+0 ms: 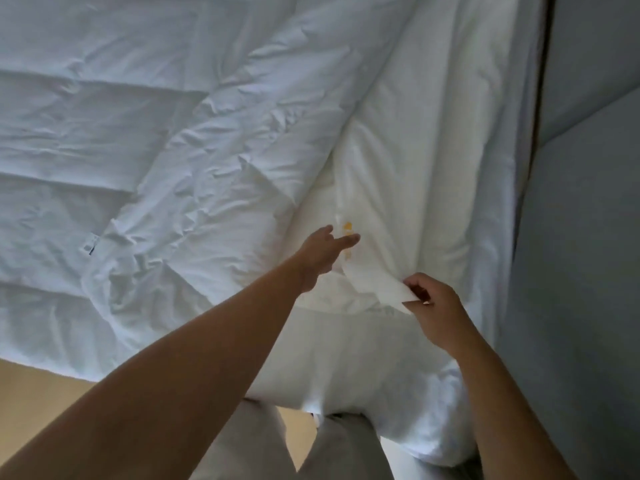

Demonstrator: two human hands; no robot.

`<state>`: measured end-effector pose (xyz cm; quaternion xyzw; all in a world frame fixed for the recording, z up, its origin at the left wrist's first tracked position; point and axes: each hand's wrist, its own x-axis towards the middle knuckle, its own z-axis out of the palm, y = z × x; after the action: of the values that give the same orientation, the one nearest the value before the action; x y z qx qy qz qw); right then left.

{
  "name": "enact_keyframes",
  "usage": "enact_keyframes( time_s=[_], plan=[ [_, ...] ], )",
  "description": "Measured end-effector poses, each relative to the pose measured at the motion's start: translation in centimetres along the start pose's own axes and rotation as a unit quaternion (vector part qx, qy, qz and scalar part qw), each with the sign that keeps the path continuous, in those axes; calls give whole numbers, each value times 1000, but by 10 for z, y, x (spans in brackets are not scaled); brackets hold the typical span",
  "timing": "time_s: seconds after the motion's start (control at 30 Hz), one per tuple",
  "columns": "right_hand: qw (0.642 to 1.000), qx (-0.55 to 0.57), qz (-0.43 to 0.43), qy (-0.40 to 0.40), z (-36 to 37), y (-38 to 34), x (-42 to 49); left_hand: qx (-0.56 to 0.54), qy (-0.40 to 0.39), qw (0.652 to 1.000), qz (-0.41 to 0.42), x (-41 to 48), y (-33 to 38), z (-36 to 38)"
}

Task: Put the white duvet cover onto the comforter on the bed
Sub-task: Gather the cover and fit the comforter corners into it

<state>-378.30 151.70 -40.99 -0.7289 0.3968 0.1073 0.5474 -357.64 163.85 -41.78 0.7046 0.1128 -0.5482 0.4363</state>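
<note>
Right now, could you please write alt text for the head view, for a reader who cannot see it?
A person's right hand pinches a flap of the white duvet cover while the left hand, fingers extended, reaches toward a small yellow mark on it. The quilted comforter lies spread to the left.

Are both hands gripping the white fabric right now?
No, only the right hand pinches a fabric corner; the left hand reaches out open.

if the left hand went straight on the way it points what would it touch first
Likely the orange-yellow mark on the white duvet cover, just past the left hand's fingertips; depth is unclear, so they may already touch the fabric.
</note>
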Motion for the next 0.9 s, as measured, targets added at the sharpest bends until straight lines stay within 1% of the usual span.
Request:
enact_keyframes(
  time_s=[0.13, 0.17, 0.27, 0.3, 0.4, 0.47, 0.53, 0.6, 0.63, 0.7, 0.77, 0.8, 0.83, 0.9],
  plan=[
    [996, 68, 9, -61, -45, -3, -11, -37, -39, 999, 6, 8, 6, 40],
    [994, 78, 15, -70, -51, -2, -12, -65, -24, 998, 12, 11, 5, 50],
    [994, 60, 38, -83, -58, 0, -12, -124, 100, 986, 59, 16, 1, 68],
    [995, 47, 45, -81, -59, 1, -14, -145, 117, 981, 63, 17, 1, 71],
    [994, 38, 51, -89, -56, -2, -18, -213, 78, 973, 44, 16, 9, 66],
    [991, 37, 53, -120, -53, -7, -21, -195, 58, 979, 32, 18, 20, 58],
    [985, 40, 57, -159, -53, -9, -25, -154, 45, 987, 27, 21, 33, 51],
    [979, 41, 65, -191, -53, -9, -32, -116, 41, 991, 45, 25, 44, 47],
    [976, 40, 72, -200, -53, -7, -36, -117, 43, 991, 50, 26, 48, 46],
    [973, 38, 88, -208, -54, -5, -44, -176, 22, 984, 30, 25, 53, 43],
    [970, 38, 105, -216, -56, -5, -50, -243, -26, 970, -14, 18, 53, 41],
    [968, 38, 111, -221, -57, -5, -52, -255, -48, 965, -26, 16, 51, 39],
    [967, 35, 115, -224, -58, -7, -53, -251, -65, 966, -25, 14, 48, 37],
    [965, 26, 116, -235, -59, -12, -54, -202, -81, 976, 10, 8, 44, 37]
  ],
)
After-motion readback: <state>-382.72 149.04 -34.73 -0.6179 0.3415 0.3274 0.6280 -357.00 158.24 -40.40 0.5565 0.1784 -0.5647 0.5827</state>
